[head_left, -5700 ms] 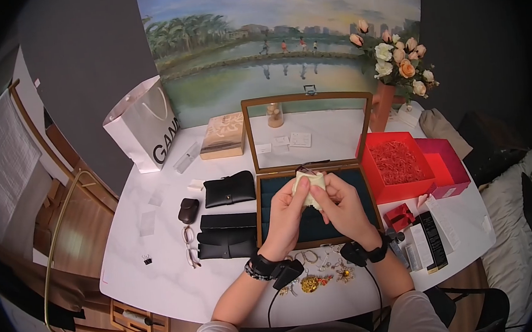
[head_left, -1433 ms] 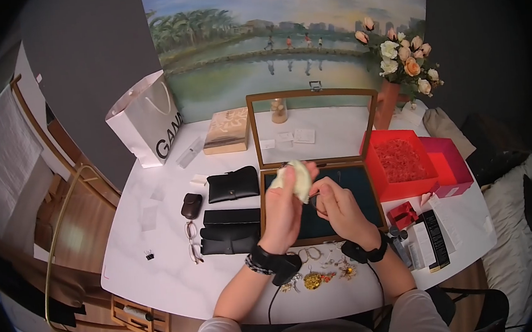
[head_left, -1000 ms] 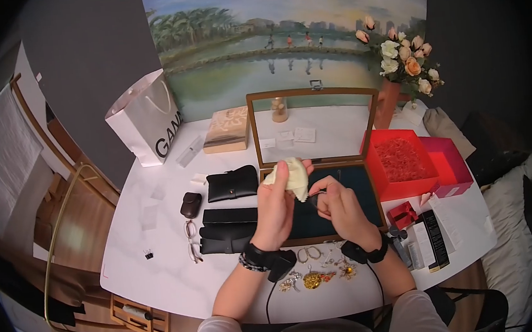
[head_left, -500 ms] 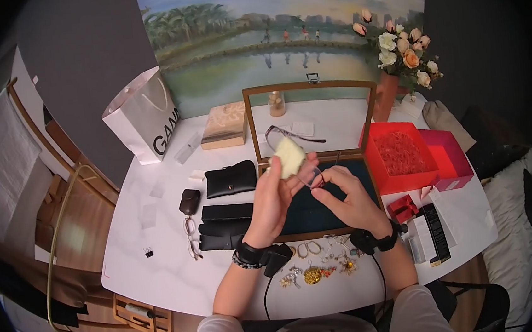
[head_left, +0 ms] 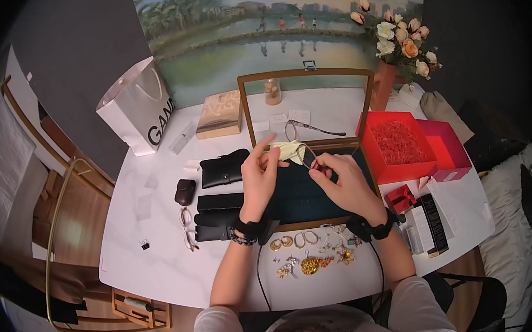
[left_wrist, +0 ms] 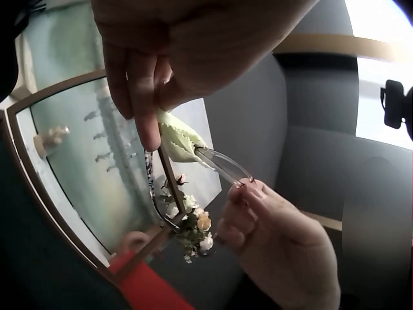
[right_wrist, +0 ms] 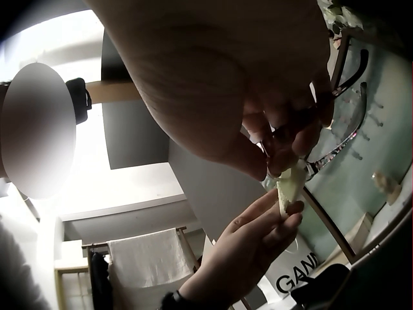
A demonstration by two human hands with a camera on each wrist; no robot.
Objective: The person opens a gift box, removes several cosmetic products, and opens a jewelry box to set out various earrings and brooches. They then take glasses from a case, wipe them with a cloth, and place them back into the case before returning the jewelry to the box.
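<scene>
Above the open wooden case, the right hand (head_left: 348,183) pinches a pair of glasses (head_left: 308,156) by the rim, with a patterned temple pointing away to the right. The left hand (head_left: 261,178) pinches a pale yellow cloth (head_left: 289,152) against the glasses. From the left wrist view, the cloth (left_wrist: 181,139) hangs between the left fingers and wraps part of a lens, while the right hand (left_wrist: 277,239) holds the frame at its edge. In the right wrist view, the cloth (right_wrist: 292,187) lies between both hands' fingertips.
The wooden case (head_left: 312,224) has its glass lid raised. Black pouches (head_left: 225,168) and another pair of glasses (head_left: 187,228) lie left of it. Jewellery (head_left: 311,265) lies in front, a red box (head_left: 400,176) at right, a paper bag (head_left: 140,107) at back left.
The glasses have turned and shifted right with the right hand. The left hand has moved left and now pinches the cloth at the lens, where before it lay over the palm and fingers.
</scene>
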